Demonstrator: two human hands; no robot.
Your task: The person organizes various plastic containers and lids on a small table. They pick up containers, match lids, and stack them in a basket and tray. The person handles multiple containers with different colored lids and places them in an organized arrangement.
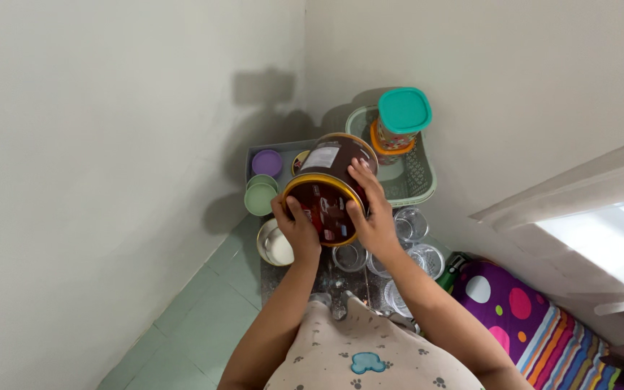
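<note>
Hands on both sides of one big brown tin (pixel 330 189) with a gold rim, tipped on its side above the low counter (pixel 269 278). Left hand (pixel 297 230) cups the rim from below, right hand (pixel 373 217) wraps the far side, so each grip is clamped on the tin, probably because it's too wide for one. Underneath: about five clear glasses (pixel 411 224), one steel bowl (pixel 274 245), two small lidded tubs (pixel 261 193), plus a basket (pixel 417 180) holding one teal-lidded jar (pixel 401 119).

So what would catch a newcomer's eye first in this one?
Centre frame, the left hand and right hand hold a tilted dark brown cylindrical tin with a gold rim. Behind it, a jar with a teal lid stands in a pale green plastic basket.
</note>
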